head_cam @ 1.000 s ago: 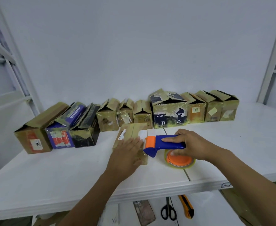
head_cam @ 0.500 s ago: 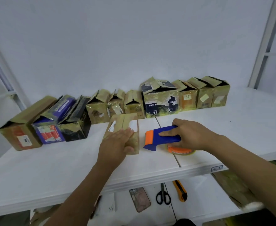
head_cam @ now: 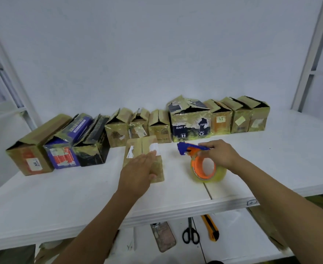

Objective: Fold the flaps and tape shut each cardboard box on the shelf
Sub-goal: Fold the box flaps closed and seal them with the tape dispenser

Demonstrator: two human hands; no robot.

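— Cardboard box [head_cam: 137, 147], where?
— Front of the shelf [head_cam: 61, 191], flaps folded down, my left hand [head_cam: 137, 174] flat on top. Right hand [head_cam: 220, 154] grips the tape dispenser [head_cam: 187, 148] just beside it.
— The back row [head_cam: 191, 124]?
— Flaps up; contents hidden.

Blue-and-orange tape dispenser [head_cam: 193, 149], yellowish clear tape roll [head_cam: 208, 172], brown cardboard box [head_cam: 143, 149], white shelf [head_cam: 80, 187].
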